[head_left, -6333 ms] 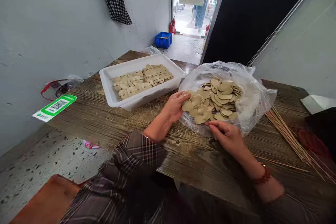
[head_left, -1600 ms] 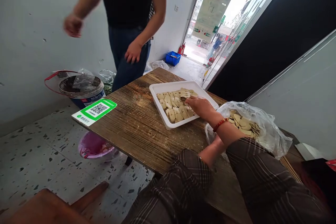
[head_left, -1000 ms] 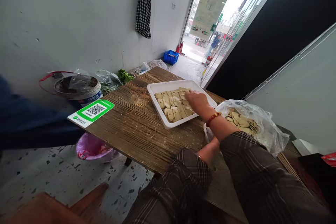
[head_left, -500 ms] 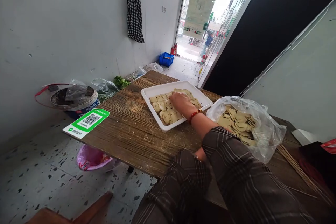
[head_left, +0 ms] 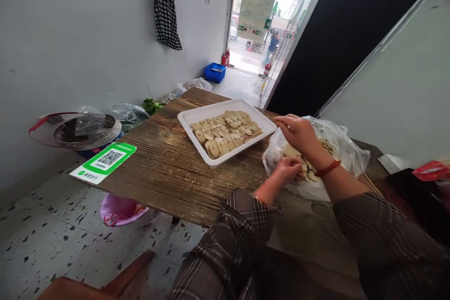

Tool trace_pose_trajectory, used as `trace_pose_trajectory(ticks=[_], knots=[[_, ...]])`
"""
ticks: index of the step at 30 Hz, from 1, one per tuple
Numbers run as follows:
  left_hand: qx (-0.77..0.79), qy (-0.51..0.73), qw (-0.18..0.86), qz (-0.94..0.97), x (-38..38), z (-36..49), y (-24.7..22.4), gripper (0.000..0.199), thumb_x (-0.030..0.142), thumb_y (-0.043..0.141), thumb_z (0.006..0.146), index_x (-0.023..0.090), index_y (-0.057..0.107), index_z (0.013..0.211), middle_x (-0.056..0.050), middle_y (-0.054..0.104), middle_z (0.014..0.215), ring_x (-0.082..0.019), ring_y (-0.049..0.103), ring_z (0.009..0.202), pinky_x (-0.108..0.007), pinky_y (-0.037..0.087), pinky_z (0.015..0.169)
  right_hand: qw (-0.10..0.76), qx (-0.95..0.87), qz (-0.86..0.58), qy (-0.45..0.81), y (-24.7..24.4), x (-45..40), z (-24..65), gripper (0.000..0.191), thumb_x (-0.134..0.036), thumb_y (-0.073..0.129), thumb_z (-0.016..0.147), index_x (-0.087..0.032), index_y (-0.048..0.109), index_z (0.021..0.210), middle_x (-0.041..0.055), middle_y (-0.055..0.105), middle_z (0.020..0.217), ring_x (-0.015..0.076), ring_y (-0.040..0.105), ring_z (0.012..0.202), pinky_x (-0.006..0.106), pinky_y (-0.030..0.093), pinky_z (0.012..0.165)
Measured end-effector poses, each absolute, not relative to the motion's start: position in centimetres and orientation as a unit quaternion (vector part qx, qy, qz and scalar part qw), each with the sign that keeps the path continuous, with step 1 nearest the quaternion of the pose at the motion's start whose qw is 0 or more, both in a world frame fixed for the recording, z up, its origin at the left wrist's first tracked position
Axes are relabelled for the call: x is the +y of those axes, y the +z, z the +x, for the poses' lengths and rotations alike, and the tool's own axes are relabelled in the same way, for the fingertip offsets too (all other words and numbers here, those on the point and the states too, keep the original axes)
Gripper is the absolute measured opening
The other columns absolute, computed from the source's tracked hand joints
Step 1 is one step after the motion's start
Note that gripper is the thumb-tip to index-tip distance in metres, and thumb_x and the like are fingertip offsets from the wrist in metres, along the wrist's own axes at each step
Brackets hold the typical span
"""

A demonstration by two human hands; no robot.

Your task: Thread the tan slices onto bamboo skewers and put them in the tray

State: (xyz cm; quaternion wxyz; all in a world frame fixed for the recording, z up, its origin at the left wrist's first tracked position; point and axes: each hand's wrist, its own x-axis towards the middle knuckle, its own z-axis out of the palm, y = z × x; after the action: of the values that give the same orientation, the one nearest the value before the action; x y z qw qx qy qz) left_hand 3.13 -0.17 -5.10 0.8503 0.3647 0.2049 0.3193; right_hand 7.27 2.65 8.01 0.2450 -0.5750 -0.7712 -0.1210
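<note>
My left hand is at the near left of a clear plastic bag, its fingers pinched together by the slices; what they hold, if anything, is hard to make out. Pale, flat oval slices lie in that bag, partly covered by my hands. Above the bag's left part is my right hand, fingers bent together and pointing at the tray's right corner; anything in them is hidden. Rows of skewered slices lie in a white tray left of my hands, touched by neither hand.
The wooden table carries a green QR-code card at its left edge. Thin sticks lie right of the bag. A pink basin is below the table, and a bucket stands by the wall. A blue crate sits near the door.
My right hand has left the skewered slices in the tray and moved right, over the bag. My left hand, hidden before behind the right arm, now shows at the bag. The view has shifted slightly.
</note>
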Motion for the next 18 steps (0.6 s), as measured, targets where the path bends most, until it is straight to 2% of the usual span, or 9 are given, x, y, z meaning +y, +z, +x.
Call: trace_pose_trajectory(ticks=[2,4,9,13,18], knots=[[0.233,0.319,0.836,0.381,-0.2,3.1,-4.9,0.009,0.016,0.066,0.083,0.013,0.058,0.085,-0.001,0.063,0.064,-0.010,0.061,0.050,-0.020,0.048,0.051,0.271,-0.743,-0.597,-0.133,7.7,0.1,11.2,0.032,-0.029,0.048,0.095,-0.017,0.074,0.109,0.0097,0.074,0.103,0.0236,0.067,0.095,0.035,0.048,0.085],[0.244,0.329,0.824,0.392,0.0,2.6,-4.4,0.009,0.014,0.065,0.083,0.013,0.058,0.088,-0.002,0.067,0.067,-0.011,0.064,0.053,-0.021,0.050,0.053,0.288,-0.705,-0.632,-0.146,7.3,-2.7,14.8,0.033,-0.030,0.048,0.094,-0.017,0.075,0.107,0.0099,0.075,0.100,0.0237,0.067,0.093,0.036,0.049,0.084],[0.241,0.372,0.802,0.401,1.1,1.5,-3.2,0.021,0.025,0.073,0.079,0.013,0.060,0.091,-0.004,0.070,0.071,-0.013,0.068,0.059,-0.024,0.055,0.059,0.326,-0.589,-0.723,-0.154,5.8,-9.7,23.3,0.036,-0.034,0.047,0.092,-0.016,0.075,0.105,0.0096,0.076,0.094,0.0218,0.069,0.086,0.034,0.051,0.080],[0.224,0.368,0.796,0.425,1.3,1.2,-2.6,0.025,0.026,0.072,0.079,0.012,0.061,0.096,-0.006,0.072,0.077,-0.015,0.071,0.067,-0.025,0.056,0.064,0.367,-0.485,-0.782,-0.132,3.1,-14.3,29.5,0.037,-0.035,0.047,0.090,-0.014,0.075,0.103,0.0100,0.077,0.091,0.0215,0.070,0.083,0.032,0.052,0.078],[0.235,0.367,0.775,0.459,1.1,0.8,-2.1,0.027,0.028,0.073,0.077,0.012,0.063,0.097,-0.005,0.072,0.078,-0.015,0.070,0.068,-0.027,0.057,0.066,0.306,-0.415,-0.853,-0.088,-1.5,-17.9,34.2,0.039,-0.033,0.046,0.090,-0.013,0.075,0.106,0.0111,0.077,0.096,0.0215,0.069,0.086,0.031,0.051,0.078]])
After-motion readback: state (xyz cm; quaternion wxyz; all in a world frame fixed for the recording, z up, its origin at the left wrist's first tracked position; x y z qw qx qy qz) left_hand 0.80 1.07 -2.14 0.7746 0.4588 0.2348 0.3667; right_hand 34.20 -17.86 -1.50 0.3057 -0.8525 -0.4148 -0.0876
